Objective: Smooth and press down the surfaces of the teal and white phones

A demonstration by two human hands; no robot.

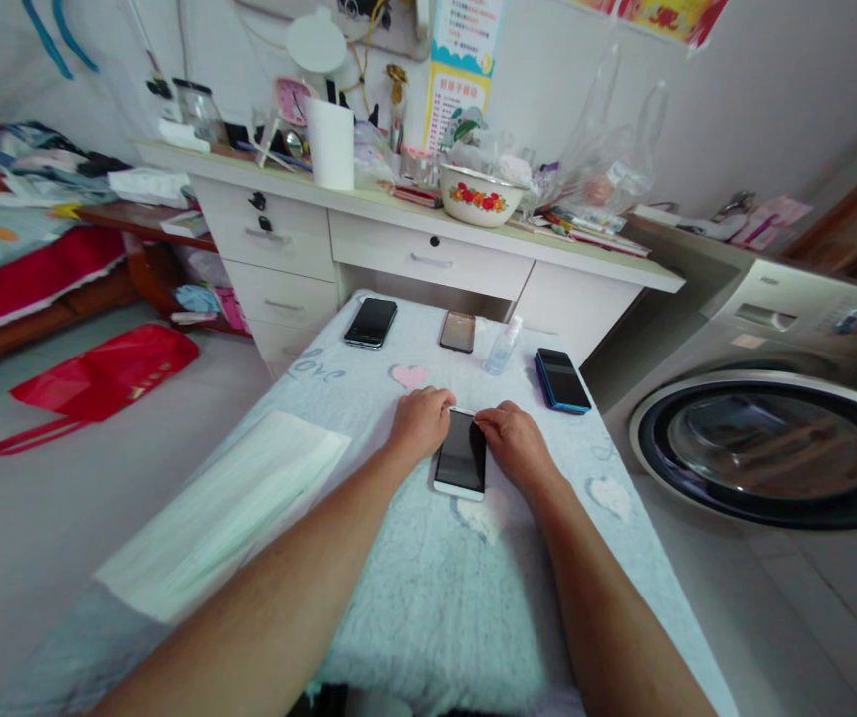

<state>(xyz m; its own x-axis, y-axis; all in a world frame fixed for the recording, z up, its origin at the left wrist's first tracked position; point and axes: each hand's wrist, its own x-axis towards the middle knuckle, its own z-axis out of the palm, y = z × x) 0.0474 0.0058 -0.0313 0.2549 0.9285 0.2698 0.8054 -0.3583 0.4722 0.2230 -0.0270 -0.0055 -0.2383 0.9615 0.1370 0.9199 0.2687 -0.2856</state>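
Observation:
A white-edged smartphone [462,456] with a dark screen lies face up on the cloth-covered table [428,588]. My left hand [420,422] is closed at its upper left corner, fingers curled against the edge. At the upper right corner, my right hand [516,440] pinches the phone's side. Beyond my hands lie a black phone [372,323] on the left, a brownish phone case [458,332] in the middle and a blue-edged phone [562,380] on the right. A clear spray bottle [503,349] stands between the case and the blue-edged phone.
A folded whitish cloth [230,513] lies along the table's left side. Behind is a white desk [428,257] holding a flowered bowl [482,196] and a paper roll [330,144]. A washing machine [771,428] stands right; a red bag [104,373] lies on the floor.

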